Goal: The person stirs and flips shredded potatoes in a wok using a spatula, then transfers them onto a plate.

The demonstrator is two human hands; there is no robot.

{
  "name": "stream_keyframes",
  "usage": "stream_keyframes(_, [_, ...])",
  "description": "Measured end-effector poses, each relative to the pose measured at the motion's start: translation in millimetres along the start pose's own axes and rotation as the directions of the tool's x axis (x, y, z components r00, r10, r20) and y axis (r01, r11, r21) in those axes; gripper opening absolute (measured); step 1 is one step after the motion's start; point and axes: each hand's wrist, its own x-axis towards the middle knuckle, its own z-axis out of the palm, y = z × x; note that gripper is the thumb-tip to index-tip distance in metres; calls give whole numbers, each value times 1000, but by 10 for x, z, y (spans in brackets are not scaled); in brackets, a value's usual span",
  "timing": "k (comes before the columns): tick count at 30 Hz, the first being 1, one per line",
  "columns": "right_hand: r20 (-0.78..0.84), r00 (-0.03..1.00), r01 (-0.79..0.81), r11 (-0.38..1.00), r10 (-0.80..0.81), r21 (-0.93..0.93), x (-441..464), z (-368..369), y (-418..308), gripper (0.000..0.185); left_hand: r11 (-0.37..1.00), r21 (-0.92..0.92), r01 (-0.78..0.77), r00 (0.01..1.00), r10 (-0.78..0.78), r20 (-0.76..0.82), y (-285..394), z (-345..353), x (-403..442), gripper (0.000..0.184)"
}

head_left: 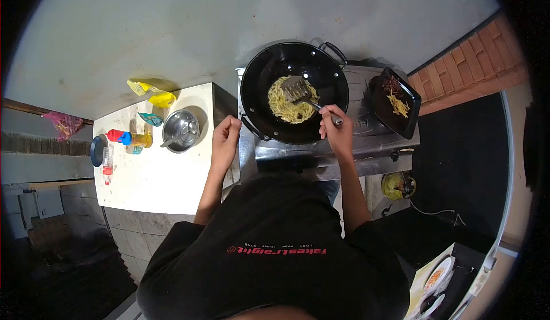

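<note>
While the right fingers (329, 112) clasp a spatula (295, 90) (in the wok (261, 73)), the left fingers (231, 123) curl closed; seemingly empty.

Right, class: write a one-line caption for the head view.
The right hand holds a spatula in a black wok of pale food strips, the left hand near one wok handle.

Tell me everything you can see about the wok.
The wok is round, deep and glossy black, apparently metal, with two dark loop handles on opposite sides and bright rivets. It sits upright on the stove. Pale strips lie in the bottom, where the spatula held by the right hand reaches them. The left hand is beside one handle; contact is unclear.
</note>
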Motion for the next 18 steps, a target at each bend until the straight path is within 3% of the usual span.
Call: stream_keyframes(18, [23, 999, -38, 999, 38, -24, 75, -3, 22, 14, 999, -21, 28, 1000, -28, -1, -47, -6, 56, 29])
